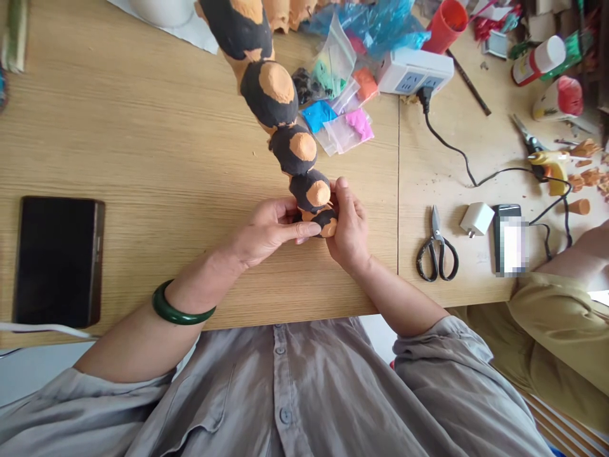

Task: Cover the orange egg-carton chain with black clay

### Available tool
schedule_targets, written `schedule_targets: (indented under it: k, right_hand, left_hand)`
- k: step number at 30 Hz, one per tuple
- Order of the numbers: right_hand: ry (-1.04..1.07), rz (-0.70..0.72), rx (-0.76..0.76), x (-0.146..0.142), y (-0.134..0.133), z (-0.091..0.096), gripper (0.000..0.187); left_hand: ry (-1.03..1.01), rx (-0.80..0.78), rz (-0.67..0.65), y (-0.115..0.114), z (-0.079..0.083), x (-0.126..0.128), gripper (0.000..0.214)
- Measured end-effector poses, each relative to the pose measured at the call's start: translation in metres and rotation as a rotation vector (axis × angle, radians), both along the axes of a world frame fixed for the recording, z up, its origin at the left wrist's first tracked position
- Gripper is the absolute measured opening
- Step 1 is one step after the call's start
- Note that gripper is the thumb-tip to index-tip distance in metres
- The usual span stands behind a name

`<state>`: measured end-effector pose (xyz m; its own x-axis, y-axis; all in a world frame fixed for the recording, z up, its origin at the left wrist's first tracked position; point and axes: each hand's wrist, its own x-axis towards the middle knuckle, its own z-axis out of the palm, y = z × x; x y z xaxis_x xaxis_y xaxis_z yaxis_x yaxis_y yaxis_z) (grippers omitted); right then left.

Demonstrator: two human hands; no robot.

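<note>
A long segmented clay piece (286,147), black with raised orange bumps, runs from the top edge of the view down to my hands and gets thinner toward me. My left hand (278,227) grips its narrow near end from the left, thumb laid across the last segment. From the other side, my right hand (349,222) closes around the same end, with its thumb pointing up. The fingers behind the piece are partly hidden. A dark green bangle (183,308) circles my left forearm.
Scissors (435,247), a white adapter (477,219) and a phone (510,241) lie right. Clay packets (340,124) and a power strip (413,70) with its cord lie beyond. A black tablet (57,260) is left; another person's arm (578,254) rests at right.
</note>
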<state>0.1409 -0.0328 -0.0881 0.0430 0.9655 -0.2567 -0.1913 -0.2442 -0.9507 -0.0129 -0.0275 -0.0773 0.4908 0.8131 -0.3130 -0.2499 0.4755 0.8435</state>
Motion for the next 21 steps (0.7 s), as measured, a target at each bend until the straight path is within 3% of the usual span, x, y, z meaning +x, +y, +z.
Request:
schedule_targets:
  k: [5,10,16,21]
  right_hand:
    - [0.009,-0.049,0.050,-0.0012,-0.0025,0.0031,0.039]
    - [-0.019,0.004,0.020,-0.0031,-0.0073,0.0017,0.052]
    - [-0.035,0.003,0.020,-0.0014,-0.0073,0.0005,0.055]
    - [-0.064,0.029,-0.024,0.0015,-0.0014,0.0017,0.063]
  left_hand:
    - [-0.081,-0.074,0.009,0.0022,0.0069,0.0022,0.030]
    - [-0.012,-0.047,0.052,0.0008,0.0068,0.0036,0.026]
    - [0.002,0.040,0.072,-0.0010,0.0028,0.0036,0.021]
    - [-0.078,-0.053,0.109,-0.0005,0.0059,0.0052,0.020]
